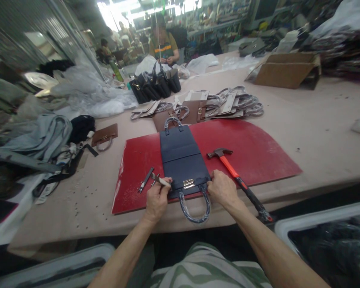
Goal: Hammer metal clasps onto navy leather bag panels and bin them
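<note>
A dark navy handbag panel (183, 154) lies opened out flat, with a gold metal clasp (188, 183) near its front end. A plastic-wrapped handle (195, 219) loops toward me, and a second wrapped handle (172, 121) rises at the far end. Closed at the panel's front left corner, my left hand (156, 199) pinches a slim metal tool (160, 180); its exact kind is unclear. My right hand (223, 189) grips the panel's front right edge, fingers curled. To its right rests a claw hammer (228, 164) with an orange and black handle.
Under the work is a red board (243, 148); another slim metal tool (145, 180) lies on its left. Behind it are brown bags (195, 110), black handbags (154, 86) and a cardboard box (288, 70). A co-worker (166, 46) sits opposite. White-rimmed bins flank my lap.
</note>
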Action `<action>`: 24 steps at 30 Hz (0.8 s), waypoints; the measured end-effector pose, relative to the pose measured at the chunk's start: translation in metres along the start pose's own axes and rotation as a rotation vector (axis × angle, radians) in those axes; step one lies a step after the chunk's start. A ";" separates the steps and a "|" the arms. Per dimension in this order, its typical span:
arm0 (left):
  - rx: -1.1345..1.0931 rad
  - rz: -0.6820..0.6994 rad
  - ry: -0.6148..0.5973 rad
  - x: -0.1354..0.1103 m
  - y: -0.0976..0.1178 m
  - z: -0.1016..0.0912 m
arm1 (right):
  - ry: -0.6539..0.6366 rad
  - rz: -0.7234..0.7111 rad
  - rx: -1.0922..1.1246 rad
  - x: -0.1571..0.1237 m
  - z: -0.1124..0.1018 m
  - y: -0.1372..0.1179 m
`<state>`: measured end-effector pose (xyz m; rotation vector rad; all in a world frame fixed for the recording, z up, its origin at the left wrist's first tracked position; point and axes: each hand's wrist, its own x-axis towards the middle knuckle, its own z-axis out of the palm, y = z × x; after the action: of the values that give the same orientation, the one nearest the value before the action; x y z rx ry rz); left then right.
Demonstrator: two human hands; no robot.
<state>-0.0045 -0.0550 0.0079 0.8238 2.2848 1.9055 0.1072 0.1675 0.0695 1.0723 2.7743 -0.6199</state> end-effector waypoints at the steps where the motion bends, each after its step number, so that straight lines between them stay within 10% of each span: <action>1: -0.090 -0.127 0.107 0.003 -0.001 0.000 | 0.006 0.001 0.010 -0.001 0.000 0.000; 5: -0.276 -0.355 0.190 0.008 0.003 0.000 | 0.028 0.008 0.064 -0.006 0.001 -0.001; 13: -0.060 -0.108 -0.054 0.002 0.034 0.048 | 0.058 -0.029 0.340 -0.043 0.016 -0.005; 24: -0.094 -0.217 -0.077 -0.013 0.042 0.034 | -0.102 0.275 1.416 -0.077 0.063 0.009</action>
<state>0.0346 -0.0257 0.0347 0.6005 2.1240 1.8362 0.1673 0.0996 0.0275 1.3741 1.7227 -2.5700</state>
